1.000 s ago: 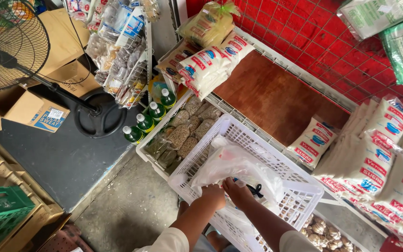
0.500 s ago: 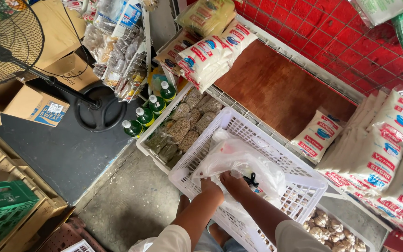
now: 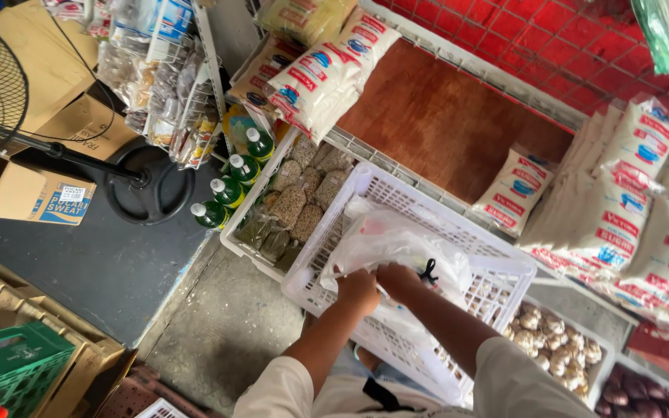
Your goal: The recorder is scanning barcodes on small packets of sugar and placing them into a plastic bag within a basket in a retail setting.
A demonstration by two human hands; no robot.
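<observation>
Compared with a second ago, both hands have drawn closer together on the clear plastic bag (image 3: 396, 248), and the bag now sits lower and more bunched inside the white plastic crate (image 3: 505, 267) rather than billowing above it. The left hand (image 3: 359, 290) closes its fingers on the bag's near edge; the right hand (image 3: 398, 280) is just beside it, its fingers curled into the plastic, with a small black clip-like thing (image 3: 428, 272) at the bag close to that hand, though what it is cannot be told. The view has also shifted a little, so the crate lies nearer the middle. From this, the work in hand looks like gathering or closing the bag's mouth while it rests in the crate, and the grip seems settled enough on both sides. Around the crate, a tray of green-brown packets (image 3: 288, 213) lies to its left with green bottles (image 3: 230, 190) along its edge, white sacks with red and blue print (image 3: 327, 77) rest on the wooden surface (image 3: 443, 124), and a bin of garlic bulbs (image 3: 555, 344) sits to the right.
</observation>
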